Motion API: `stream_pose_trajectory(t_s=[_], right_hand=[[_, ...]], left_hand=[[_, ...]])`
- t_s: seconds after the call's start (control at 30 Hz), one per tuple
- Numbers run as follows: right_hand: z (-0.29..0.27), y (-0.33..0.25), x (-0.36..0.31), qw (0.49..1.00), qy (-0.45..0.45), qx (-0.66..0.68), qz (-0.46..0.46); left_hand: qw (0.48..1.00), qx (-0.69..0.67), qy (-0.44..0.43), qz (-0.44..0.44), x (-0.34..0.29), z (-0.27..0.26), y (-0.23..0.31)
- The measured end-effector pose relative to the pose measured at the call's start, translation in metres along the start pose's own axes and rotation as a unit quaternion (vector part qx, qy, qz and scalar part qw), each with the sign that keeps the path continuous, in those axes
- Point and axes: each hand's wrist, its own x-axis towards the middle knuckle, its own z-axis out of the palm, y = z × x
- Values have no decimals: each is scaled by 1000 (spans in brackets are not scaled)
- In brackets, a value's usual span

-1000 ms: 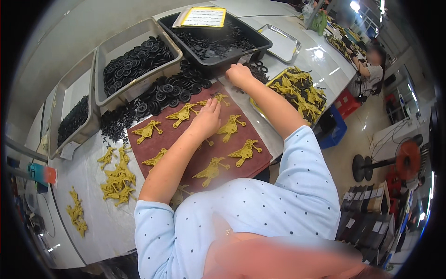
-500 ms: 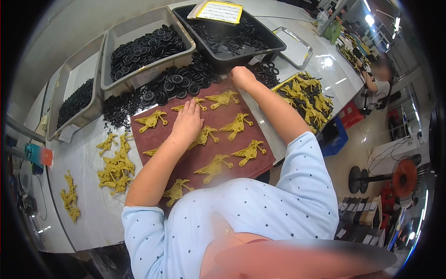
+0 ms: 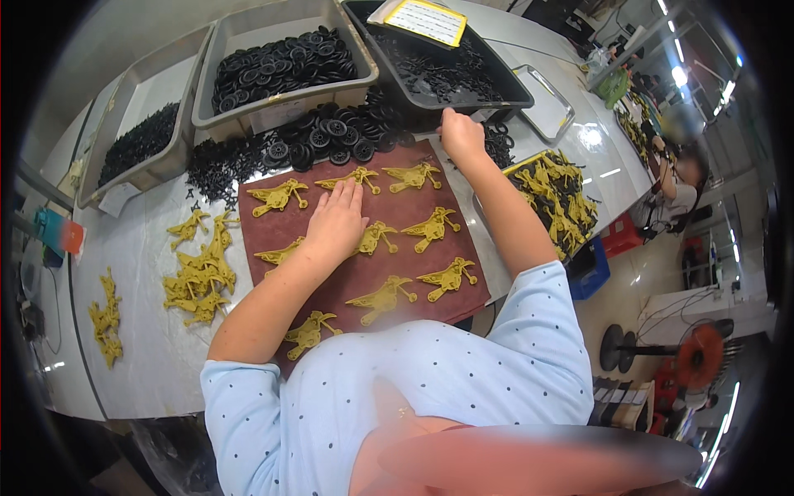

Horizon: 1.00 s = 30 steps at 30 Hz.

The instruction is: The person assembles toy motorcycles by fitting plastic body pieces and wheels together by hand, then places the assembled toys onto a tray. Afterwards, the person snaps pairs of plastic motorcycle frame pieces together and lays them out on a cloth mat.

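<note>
Rows of yellow plastic bird-shaped frame parts [image 3: 386, 298] lie on a dark red mat [image 3: 331, 279]. My left hand [image 3: 337, 221] lies flat on the mat, fingers stretched out and together. Its fingertips touch the lower edge of a yellow part [image 3: 361, 177] in the far row, and the palm partly covers another part [image 3: 378, 238]. Past the mat's far right corner, my right hand [image 3: 462, 135] is closed beside a pile of small black pieces [image 3: 499, 147]. Whatever its curled fingers hold is hidden.
Beyond the mat lie loose black wheels [image 3: 335, 130]. A grey bin of wheels [image 3: 281, 107], another grey bin [image 3: 149, 186] and a black bin [image 3: 488, 105] stand behind. Yellow parts [image 3: 198, 281] are heaped at left; a filled tray [image 3: 552, 198] sits right. A co-worker [image 3: 682, 186] is farther right.
The whole view has shifted slightly. My left hand has drawn back a little, uncovering more of the far-row yellow part. My right hand stays closed near the small black pieces, its wrist turned slightly.
</note>
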Motion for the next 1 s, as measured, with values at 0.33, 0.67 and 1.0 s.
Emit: stream_pose_trajectory(t_s=[0.33,0.67,1.0], right_hand=[[8,-91,-15,920,-147,301,-201],[32,-101,-10,913,-127,216,-322],[35,-108,-1,903,-100,132,-396]], left_hand=[[998,-20,-51,5,7,-1,-9],[999,-37,-29,-2,8,11,-9],[999,-27,-23,-5,11,16,-11]])
